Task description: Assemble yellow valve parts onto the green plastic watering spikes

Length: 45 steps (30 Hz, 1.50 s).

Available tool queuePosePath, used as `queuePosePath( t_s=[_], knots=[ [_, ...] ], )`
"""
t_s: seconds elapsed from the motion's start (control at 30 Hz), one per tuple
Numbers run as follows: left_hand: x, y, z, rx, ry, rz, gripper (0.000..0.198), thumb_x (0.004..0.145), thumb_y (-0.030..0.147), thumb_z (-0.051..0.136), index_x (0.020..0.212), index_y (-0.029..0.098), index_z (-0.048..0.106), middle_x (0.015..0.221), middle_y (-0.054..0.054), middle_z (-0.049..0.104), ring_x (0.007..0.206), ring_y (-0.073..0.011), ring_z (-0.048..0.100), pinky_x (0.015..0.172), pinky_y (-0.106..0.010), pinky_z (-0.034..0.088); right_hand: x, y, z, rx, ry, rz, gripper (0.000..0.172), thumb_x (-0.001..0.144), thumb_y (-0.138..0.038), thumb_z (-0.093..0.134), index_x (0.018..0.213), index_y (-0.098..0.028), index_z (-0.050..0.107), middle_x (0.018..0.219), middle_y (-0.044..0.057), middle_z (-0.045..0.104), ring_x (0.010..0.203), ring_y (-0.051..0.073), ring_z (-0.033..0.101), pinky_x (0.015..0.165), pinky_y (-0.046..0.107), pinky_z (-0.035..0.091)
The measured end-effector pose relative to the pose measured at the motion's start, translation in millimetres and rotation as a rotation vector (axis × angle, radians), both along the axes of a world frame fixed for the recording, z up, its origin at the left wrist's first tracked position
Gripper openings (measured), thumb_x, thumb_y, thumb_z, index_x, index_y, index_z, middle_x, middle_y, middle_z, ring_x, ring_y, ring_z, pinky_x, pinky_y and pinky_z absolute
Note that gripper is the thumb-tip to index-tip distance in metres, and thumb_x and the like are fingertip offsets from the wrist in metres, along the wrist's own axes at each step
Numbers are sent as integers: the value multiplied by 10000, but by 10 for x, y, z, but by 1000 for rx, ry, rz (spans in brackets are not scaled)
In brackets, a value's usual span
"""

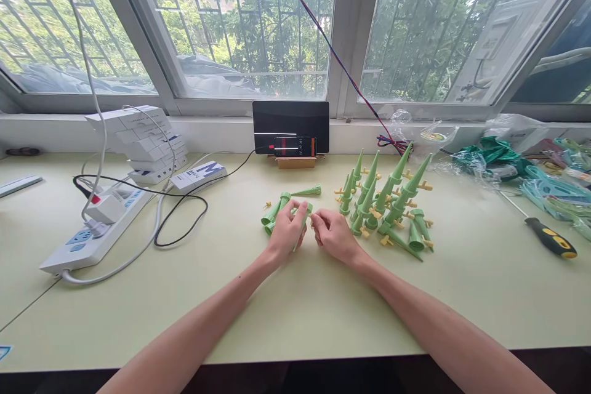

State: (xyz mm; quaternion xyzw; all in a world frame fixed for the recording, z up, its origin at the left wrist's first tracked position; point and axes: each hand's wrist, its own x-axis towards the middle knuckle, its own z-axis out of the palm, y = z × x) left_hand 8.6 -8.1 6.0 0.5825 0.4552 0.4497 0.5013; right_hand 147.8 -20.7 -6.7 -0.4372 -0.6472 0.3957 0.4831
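Observation:
My left hand (pixel 286 231) is closed around a green plastic cone spike (pixel 305 212) just above the pale green table (pixel 295 308). My right hand (pixel 333 234) pinches at the spike's end with thumb and fingertips; what it pinches is too small to name. A few loose green spikes (pixel 277 208) lie just beyond my left hand, one more (pixel 308 191) further back. To the right of my right hand stands a cluster of several green spikes with small yellow knobs (pixel 388 203), some upright, some lying down.
A white power strip (pixel 92 231) with plugs and black and white cables lies at the left. White boxes (pixel 138 135) are stacked behind it. A phone on a wooden stand (pixel 295 149) leans at the windowsill. A screwdriver (pixel 549 237) and bags of green parts (pixel 508 160) are at the right.

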Motion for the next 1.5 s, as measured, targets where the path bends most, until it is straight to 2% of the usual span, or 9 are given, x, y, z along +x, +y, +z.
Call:
queuePosePath(
  t_s=[0.27,0.4,0.5,0.6,0.73,0.97,1.17,1.3,1.5],
  knots=[
    [-4,2,-5,26,-1,-14,379,907,601,479,856,228,442,389,89,420,262,-70,296,312,-182,201,-35,7,20,-261,320,124,426,832,-551,608,631,-215,440,451,-99,338,324,84,403,332,225,291],
    [-13,-2,0,38,11,-31,370,911,594,477,858,230,439,394,90,424,271,-71,303,315,-181,218,-14,30,0,-409,449,200,459,781,-578,669,637,-198,457,456,-108,315,355,76,420,339,198,285],
    [-19,-4,1,43,17,-36,368,915,591,474,864,228,439,395,89,424,275,-70,300,319,-181,223,-1,43,-18,-449,485,225,459,769,-578,688,649,-192,469,462,-110,312,363,70,411,342,192,278],
    [-19,-2,-3,37,19,-38,370,917,592,469,870,226,438,399,87,427,270,-70,307,318,-183,217,-5,42,-18,-396,449,205,456,785,-571,672,632,-201,453,451,-109,308,351,76,404,335,203,279],
    [-11,0,-8,15,3,-37,377,918,599,463,861,228,428,403,91,429,261,-69,311,315,-179,217,-8,28,-13,-229,294,142,422,868,-525,579,621,-215,434,439,-90,359,330,84,387,342,229,283],
    [-2,-1,4,-38,-41,-59,385,913,609,462,840,236,408,407,94,430,265,-77,318,297,-179,231,31,-19,20,65,-77,-6,340,958,-396,453,671,-214,470,463,-52,448,427,109,411,493,258,354],
    [0,-11,17,-33,-63,-66,373,914,601,466,839,240,405,401,99,416,272,-79,307,294,-181,235,28,-24,39,163,-164,-55,336,969,-373,425,675,-215,460,506,-40,468,468,115,407,533,267,348],
    [6,-16,23,-21,-71,-67,367,913,596,473,845,242,401,403,100,413,278,-80,307,297,-180,232,9,-26,29,67,-70,-14,341,966,-400,425,676,-221,449,462,-60,427,415,107,407,482,258,343],
    [-2,-21,20,33,-37,-57,365,915,590,482,856,240,401,397,97,418,287,-73,304,321,-174,240,-31,-26,32,-260,302,150,412,888,-548,523,652,-232,405,423,-116,274,309,88,357,338,230,273]
  ],
)
